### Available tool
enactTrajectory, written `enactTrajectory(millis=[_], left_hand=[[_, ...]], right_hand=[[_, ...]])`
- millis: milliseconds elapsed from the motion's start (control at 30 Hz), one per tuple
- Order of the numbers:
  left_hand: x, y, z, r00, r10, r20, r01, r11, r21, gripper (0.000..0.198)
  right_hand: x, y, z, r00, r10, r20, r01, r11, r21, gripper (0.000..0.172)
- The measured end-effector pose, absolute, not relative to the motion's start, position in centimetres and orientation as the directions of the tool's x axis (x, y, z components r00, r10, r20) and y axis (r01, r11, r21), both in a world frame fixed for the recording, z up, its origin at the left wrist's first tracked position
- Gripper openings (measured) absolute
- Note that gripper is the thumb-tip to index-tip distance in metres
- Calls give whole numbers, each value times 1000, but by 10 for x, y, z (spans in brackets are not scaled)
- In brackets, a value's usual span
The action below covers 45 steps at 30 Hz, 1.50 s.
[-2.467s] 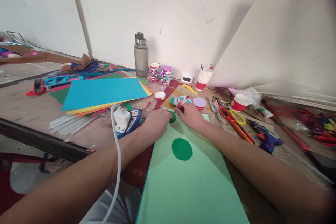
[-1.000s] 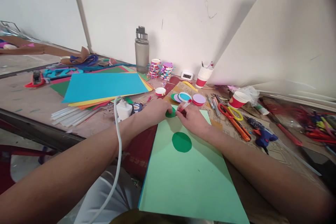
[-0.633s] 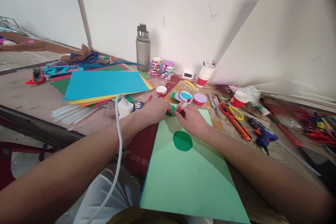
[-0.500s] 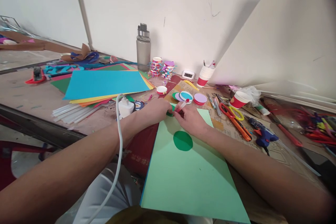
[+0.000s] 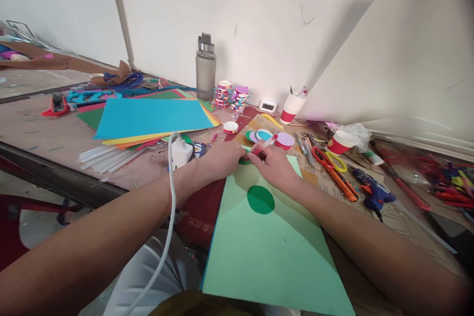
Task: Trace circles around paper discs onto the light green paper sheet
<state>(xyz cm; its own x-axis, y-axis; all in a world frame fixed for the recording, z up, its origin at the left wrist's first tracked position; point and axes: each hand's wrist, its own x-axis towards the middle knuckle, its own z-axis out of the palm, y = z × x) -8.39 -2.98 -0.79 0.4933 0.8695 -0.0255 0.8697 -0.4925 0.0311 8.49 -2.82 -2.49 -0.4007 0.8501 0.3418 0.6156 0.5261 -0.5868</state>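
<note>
A light green paper sheet (image 5: 266, 252) lies in front of me with a dark green paper circle (image 5: 260, 199) on it. At its far edge my left hand (image 5: 222, 158) presses down on a second dark green disc (image 5: 244, 160), its fingers closed over it. My right hand (image 5: 272, 163) is closed on a white pen with a red cap (image 5: 265, 144), its tip at that disc. Just beyond lie several cut paper circles, one blue (image 5: 263, 135) and one lilac (image 5: 285, 139).
A stack of coloured paper (image 5: 151, 118) lies to the left by clear glue sticks (image 5: 103, 155). A white charger and cable (image 5: 177, 153) cross my left arm. A grey bottle (image 5: 206, 66), paper cups (image 5: 292, 107), orange scissors (image 5: 335, 173) and a blue glue gun (image 5: 374, 192) stand around.
My hands stay at the small green disc; the right hand has tilted the pen a little. The view has shifted slightly.
</note>
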Motion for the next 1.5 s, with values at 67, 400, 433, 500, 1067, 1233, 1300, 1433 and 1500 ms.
enactTrajectory(millis=[67, 400, 433, 500, 1067, 1233, 1300, 1433, 1500], left_hand=[[-81, -36, -12, 498, 867, 16, 867, -499, 7, 31], [-62, -62, -30, 571, 805, 162, 819, -545, -181, 29], [-61, -63, -31, 571, 803, 173, 819, -541, -189, 29], [-60, -64, -32, 564, 804, 190, 824, -533, -190, 28], [-64, -72, -38, 530, 826, 192, 847, -509, -152, 72], [-64, -73, -35, 525, 841, 133, 850, -511, -129, 76], [-64, -73, -35, 526, 840, 136, 850, -511, -128, 75], [-65, -72, -36, 542, 827, 154, 839, -522, -152, 75], [-65, -72, -37, 544, 825, 151, 837, -522, -164, 76]], right_hand=[[92, -27, -23, -354, 875, 330, 606, 483, -632, 13], [91, -4, -21, -247, 891, 380, 611, 448, -653, 15], [88, -1, -22, -258, 888, 382, 613, 456, -645, 15], [81, 3, -24, -277, 878, 389, 627, 472, -619, 14], [61, 19, -38, -390, 856, 340, 713, 514, -476, 12], [58, 18, -37, -399, 855, 332, 731, 515, -448, 12], [57, 17, -36, -405, 855, 323, 732, 515, -446, 12], [54, 15, -36, -425, 844, 328, 719, 535, -444, 12], [53, 14, -36, -432, 841, 326, 714, 540, -446, 10]])
